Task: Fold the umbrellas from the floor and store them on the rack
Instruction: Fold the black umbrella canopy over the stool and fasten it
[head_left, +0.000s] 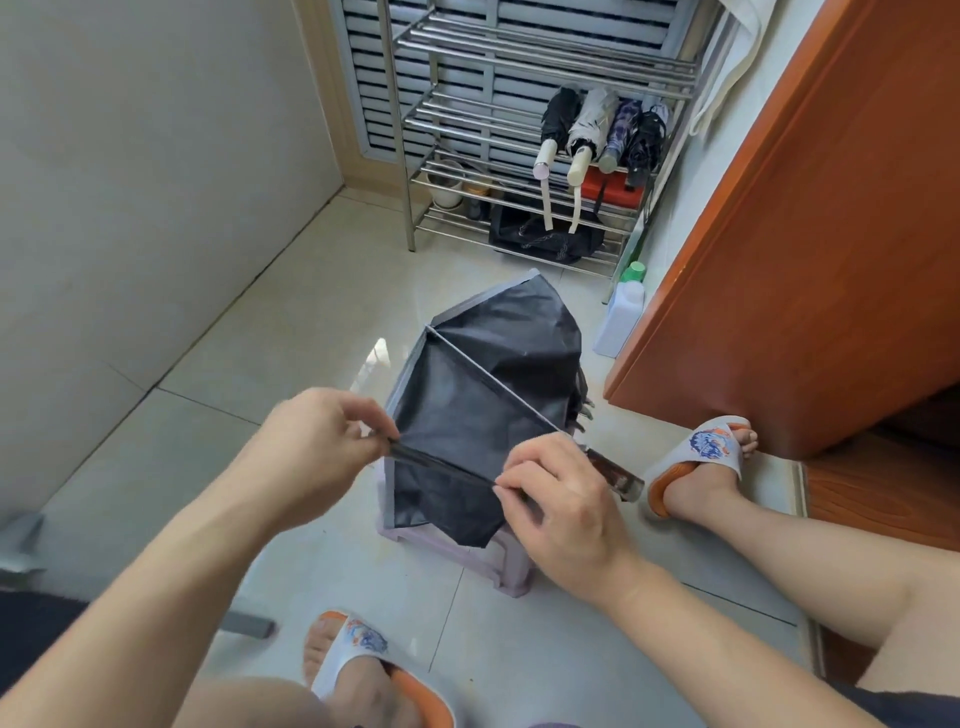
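Far left edge: a grey object (21, 535) on the floor, cut off by the frame, hard to identify. Plain pale wall (145, 182) above it, glossy pale floor tiles (218, 374) with dark grout lines.

Left hand (317, 441) pinches the tip of a folded rib at the canopy's left edge, thumb and fingers pressed together on it. Fingertips partly hidden behind the knuckles.

Umbrella (488, 395): half collapsed, black matte fabric with a grey border, creased, one thin metal rib showing diagonally. It lies across a pale lilac plastic stool (483, 556), on the floor in front of the person; the stool is mostly hidden under the fabric, so how the umbrella sits on it is unclear.

Right hand (561, 499) grips the same rib near the shaft, fingers curled round it. A shiny metal shaft (618, 475) sticks out just past the knuckles; the handle is not visible.

Metal tube rack (519, 150) behind, top cut off. Four folded umbrellas (602, 130) lie side by side on a middle shelf, straps hanging. Red box (618, 189) under them, dark bag (550, 241) on the bottom shelf, both partly hidden by bars.

White bottle (623, 317) with green cap beside the rack. Orange-brown wooden door (810, 249) on the right. White-and-orange slippers (696, 457) on both feet.
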